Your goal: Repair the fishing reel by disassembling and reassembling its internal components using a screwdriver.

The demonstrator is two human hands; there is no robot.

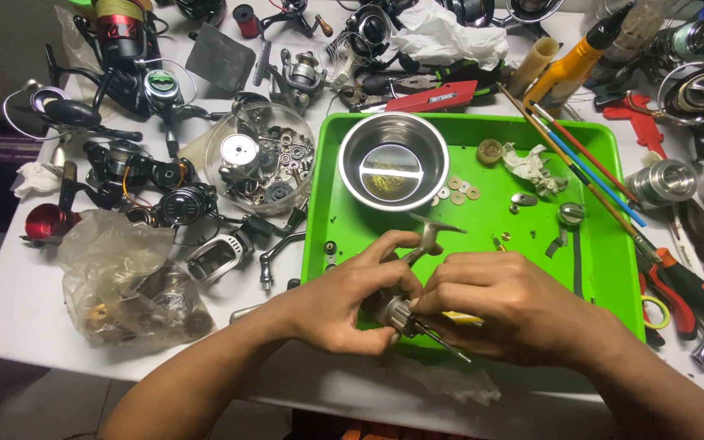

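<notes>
While fingers hide it, maybe metal reel part, both hands.

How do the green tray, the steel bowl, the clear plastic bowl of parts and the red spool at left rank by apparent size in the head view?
1. green tray
2. and 3. steel bowl and clear plastic bowl: look alike, not ranked
4. red spool

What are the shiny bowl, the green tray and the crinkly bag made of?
The bowl looks like polished steel: it mirrors the light like metal. The green tray seems to be plastic, smooth with an even bright colour and a soft sheen. The bag looks like thin clear plastic film, crinkled and see-through. The part in the left hand and right hand looks like grey metal.
</notes>
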